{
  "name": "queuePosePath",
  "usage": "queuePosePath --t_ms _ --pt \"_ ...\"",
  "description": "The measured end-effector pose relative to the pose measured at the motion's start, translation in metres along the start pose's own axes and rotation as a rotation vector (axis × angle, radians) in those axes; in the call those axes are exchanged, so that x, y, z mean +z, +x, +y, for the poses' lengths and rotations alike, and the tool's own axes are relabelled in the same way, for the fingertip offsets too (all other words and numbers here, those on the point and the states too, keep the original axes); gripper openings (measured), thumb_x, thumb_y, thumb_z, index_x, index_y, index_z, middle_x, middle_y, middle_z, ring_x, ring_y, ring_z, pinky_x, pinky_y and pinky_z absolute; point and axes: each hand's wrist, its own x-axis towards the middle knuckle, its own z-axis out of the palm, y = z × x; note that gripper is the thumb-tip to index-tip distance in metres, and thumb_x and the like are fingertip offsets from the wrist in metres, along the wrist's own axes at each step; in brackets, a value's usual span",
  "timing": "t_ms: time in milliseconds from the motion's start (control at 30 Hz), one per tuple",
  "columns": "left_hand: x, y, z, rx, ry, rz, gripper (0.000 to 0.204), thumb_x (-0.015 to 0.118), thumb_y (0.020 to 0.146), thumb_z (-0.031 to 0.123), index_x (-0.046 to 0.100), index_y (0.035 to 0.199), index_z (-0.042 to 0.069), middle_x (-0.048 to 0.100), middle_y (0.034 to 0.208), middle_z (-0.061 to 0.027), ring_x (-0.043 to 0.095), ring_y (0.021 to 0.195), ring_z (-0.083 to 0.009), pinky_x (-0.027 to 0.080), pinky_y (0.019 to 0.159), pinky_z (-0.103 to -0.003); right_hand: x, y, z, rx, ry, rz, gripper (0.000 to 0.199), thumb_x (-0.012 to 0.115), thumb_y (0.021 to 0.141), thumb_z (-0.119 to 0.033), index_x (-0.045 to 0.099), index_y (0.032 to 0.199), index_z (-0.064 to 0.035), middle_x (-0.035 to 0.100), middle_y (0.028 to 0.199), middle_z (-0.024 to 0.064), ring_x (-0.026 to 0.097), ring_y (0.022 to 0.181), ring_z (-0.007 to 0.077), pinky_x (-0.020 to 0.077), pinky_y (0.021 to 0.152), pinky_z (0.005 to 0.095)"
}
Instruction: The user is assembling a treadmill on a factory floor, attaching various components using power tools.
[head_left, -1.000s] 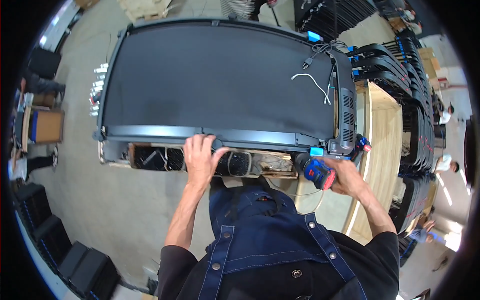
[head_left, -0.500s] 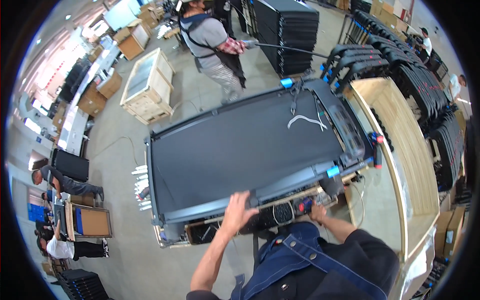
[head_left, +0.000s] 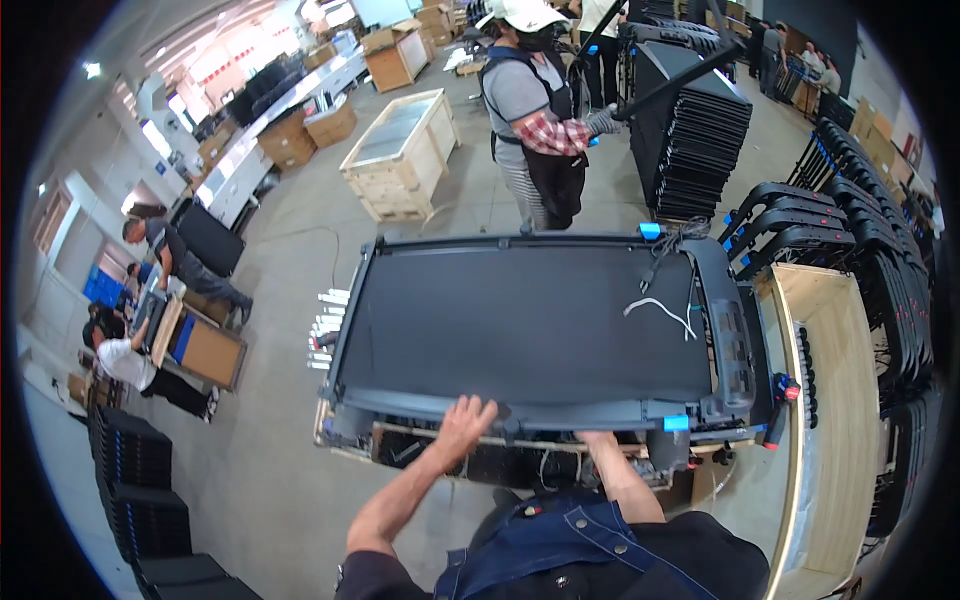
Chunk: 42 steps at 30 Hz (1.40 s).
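Note:
A black treadmill deck lies flat in front of me, its dark belt facing up. My left hand rests on the near side rail, fingers extended over it, beside a small black fitting. Under that same rail reaches my right hand; the rail hides its fingers and anything in them. Loose on the belt's right end are a white cable and a black cord bundle. Below the rail, black parts bins stand on a wooden-edged shelf.
A red-and-black power tool hangs at the right end, beside an open wooden crate. Across the deck a co-worker holds a long black bar. Stacked black decks stand behind; a slatted crate is at far left.
My view has shifted, so the deck appears more level. My right hand has gone from the parts bins to under the near rail. The co-worker has turned and lifts the black bar higher.

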Motion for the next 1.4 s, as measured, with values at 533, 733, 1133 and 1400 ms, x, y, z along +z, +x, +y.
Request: queuePosePath --t_ms 533,733,1133,1400 --pt "-0.364 -0.042 0.033 0.220 0.209 0.420 0.051 0.060 0.090 0.051 0.062 0.122 0.010 0.055 0.084 -0.0032 0.051 0.066 -0.0130 0.039 0.052 -0.025 0.123 -0.084 -0.008 0.128 0.277 0.041 0.040 0.057 0.099 -0.042 0.068 0.116 -0.0071 0.071 0.113 0.0118 0.068 0.100 0.0328 0.0550 0.092 0.0529" --pt "-0.416 -0.147 -0.015 0.140 0.215 0.524 0.063 0.064 0.081 0.059 0.064 0.104 0.001 0.057 0.080 -0.0051 0.054 0.064 -0.0138 0.038 0.050 -0.025 0.201 -0.043 0.068 0.207 0.135 -0.103 0.040 0.056 0.099 -0.043 0.067 0.114 -0.0070 0.071 0.110 0.0121 0.067 0.098 0.0324 0.0550 0.090 0.0515" --pt "-0.500 -0.451 -0.239 0.156 0.193 0.772 0.080 0.063 0.070 0.079 0.063 0.091 0.001 0.057 0.068 -0.0067 0.061 0.058 -0.0207 0.048 0.047 -0.033 0.408 -0.027 0.401 0.499 -0.113 -0.276 0.041 0.054 0.100 -0.045 0.066 0.111 -0.0068 0.070 0.105 0.0126 0.067 0.093 0.0316 0.0549 0.085 0.0488" --pt "-0.488 -0.515 -0.417 0.158 -0.076 0.973 0.094 0.077 0.066 0.065 0.051 0.129 0.001 0.055 0.095 -0.0112 0.059 0.090 -0.0278 0.050 0.080 -0.043 0.488 0.011 0.573 0.562 -0.128 -0.260 0.041 0.053 0.101 -0.046 0.065 0.109 -0.0067 0.069 0.101 0.0129 0.066 0.090 0.0310 0.0548 0.082 0.0470"
